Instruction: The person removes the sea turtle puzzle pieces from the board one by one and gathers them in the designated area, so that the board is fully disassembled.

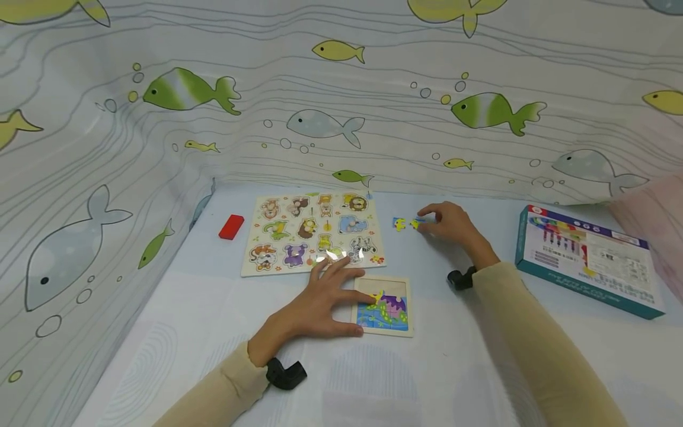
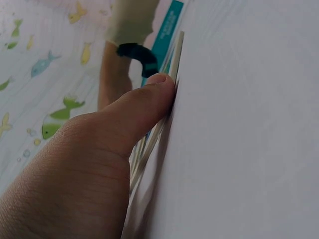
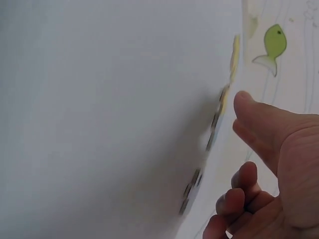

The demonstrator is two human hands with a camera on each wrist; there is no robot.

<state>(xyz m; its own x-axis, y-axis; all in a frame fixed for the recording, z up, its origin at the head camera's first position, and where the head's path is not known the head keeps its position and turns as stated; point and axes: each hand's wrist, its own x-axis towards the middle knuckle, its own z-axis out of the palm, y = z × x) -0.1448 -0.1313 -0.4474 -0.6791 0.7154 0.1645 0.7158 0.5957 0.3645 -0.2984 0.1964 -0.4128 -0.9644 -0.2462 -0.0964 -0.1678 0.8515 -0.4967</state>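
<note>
My left hand (image 1: 325,299) lies with spread fingers over the left side of a small square wooden jigsaw tray (image 1: 410,308), partly filled with blue, purple and green pieces. One finger touches its picture, and the thumb (image 2: 144,104) presses the tray's edge in the left wrist view. Other fingertips reach over the lower edge of a wooden animal puzzle board (image 1: 249,261). At the back right, my right hand (image 1: 453,228) hovers by two loose jigsaw pieces, a left one (image 1: 398,224) and a right one (image 1: 415,224). In the right wrist view its loosely bent fingers hold nothing.
A flat teal-and-white box (image 1: 592,261) lies on the right of the table. A red block (image 1: 232,227) sits left of the animal board. Fish-patterned cloth (image 1: 299,160) rises behind and along the left side. Dark cameras are strapped to both wrists.
</note>
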